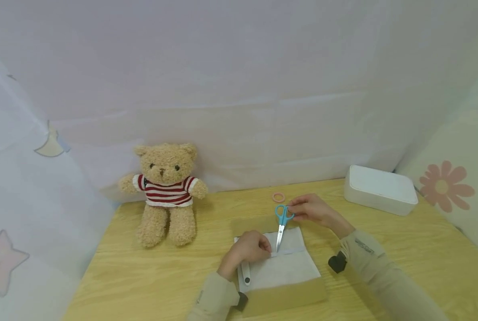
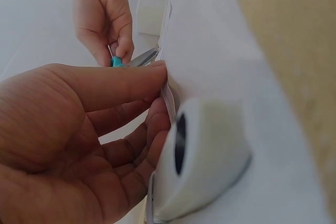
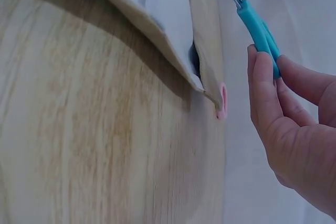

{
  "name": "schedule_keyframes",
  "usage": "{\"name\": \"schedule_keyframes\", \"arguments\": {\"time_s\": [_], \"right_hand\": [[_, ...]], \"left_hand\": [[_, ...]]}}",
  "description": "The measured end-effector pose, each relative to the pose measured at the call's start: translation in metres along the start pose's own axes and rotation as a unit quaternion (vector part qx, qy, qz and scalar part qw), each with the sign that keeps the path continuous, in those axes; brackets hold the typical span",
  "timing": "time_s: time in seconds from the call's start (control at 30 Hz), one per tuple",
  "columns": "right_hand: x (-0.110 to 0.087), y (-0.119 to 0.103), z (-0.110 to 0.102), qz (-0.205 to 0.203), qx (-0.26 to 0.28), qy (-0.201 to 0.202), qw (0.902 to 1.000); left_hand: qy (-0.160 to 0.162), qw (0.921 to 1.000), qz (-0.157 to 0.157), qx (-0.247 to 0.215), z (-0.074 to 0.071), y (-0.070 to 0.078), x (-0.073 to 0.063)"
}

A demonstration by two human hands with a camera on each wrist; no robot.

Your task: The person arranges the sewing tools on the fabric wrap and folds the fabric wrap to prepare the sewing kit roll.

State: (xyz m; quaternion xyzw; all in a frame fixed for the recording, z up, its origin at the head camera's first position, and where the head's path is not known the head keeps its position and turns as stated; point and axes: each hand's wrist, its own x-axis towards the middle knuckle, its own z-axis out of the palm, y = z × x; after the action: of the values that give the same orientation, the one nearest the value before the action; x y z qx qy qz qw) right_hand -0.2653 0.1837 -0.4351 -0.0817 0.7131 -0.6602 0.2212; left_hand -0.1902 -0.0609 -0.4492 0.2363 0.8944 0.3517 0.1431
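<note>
My right hand (image 1: 312, 210) pinches one handle loop of the blue-handled scissors (image 1: 282, 221) between thumb and fingers. The blades look nearly together and point toward my left hand (image 1: 251, 246), over a white sheet (image 1: 283, 272). In the left wrist view, the thumb and fingers of my left hand pinch a thin layered white edge (image 2: 169, 100); whether it is paper or cloth I cannot tell. The sheet lies on a larger tan backing (image 1: 287, 298). By the left hand, on the sheet, rests a white rounded object with a dark oval end (image 2: 215, 150), its kind unclear.
A pink ring, like a tape roll (image 1: 278, 197), lies beyond the scissors. A teddy bear (image 1: 166, 196) in a striped sweater sits at the back left. At the back right stands a white box (image 1: 381, 189). Cloth hangs behind the wooden table (image 1: 142, 276).
</note>
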Motion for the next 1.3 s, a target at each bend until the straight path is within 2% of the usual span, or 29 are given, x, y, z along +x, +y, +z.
{"name": "schedule_keyframes", "arguments": {"time_s": [0.3, 0.6, 0.77, 0.97, 1.13, 1.3], "right_hand": [[0.010, -0.001, 0.004, 0.009, -0.013, 0.018, 0.9997], [0.017, 0.007, 0.010, 0.036, -0.041, -0.035, 0.9979], [0.019, 0.009, 0.019, 0.050, -0.039, -0.037, 0.9973], [0.018, 0.012, 0.027, 0.046, -0.072, -0.040, 0.9955], [0.017, 0.014, 0.032, 0.049, -0.076, -0.040, 0.9951], [0.015, 0.018, 0.037, 0.033, -0.114, -0.033, 0.9924]], "left_hand": [[-0.003, 0.9999, 0.012, 0.010, -0.001, 0.000, 0.002], [-0.002, 0.9997, 0.013, 0.019, -0.002, 0.002, 0.002], [0.000, 0.9997, 0.016, 0.016, -0.004, 0.005, 0.001], [-0.004, 0.9996, 0.023, 0.014, -0.005, 0.004, 0.001], [0.001, 0.9988, 0.048, 0.012, -0.004, -0.002, 0.001], [-0.005, 0.9993, 0.036, -0.002, -0.003, -0.004, 0.002]]}}
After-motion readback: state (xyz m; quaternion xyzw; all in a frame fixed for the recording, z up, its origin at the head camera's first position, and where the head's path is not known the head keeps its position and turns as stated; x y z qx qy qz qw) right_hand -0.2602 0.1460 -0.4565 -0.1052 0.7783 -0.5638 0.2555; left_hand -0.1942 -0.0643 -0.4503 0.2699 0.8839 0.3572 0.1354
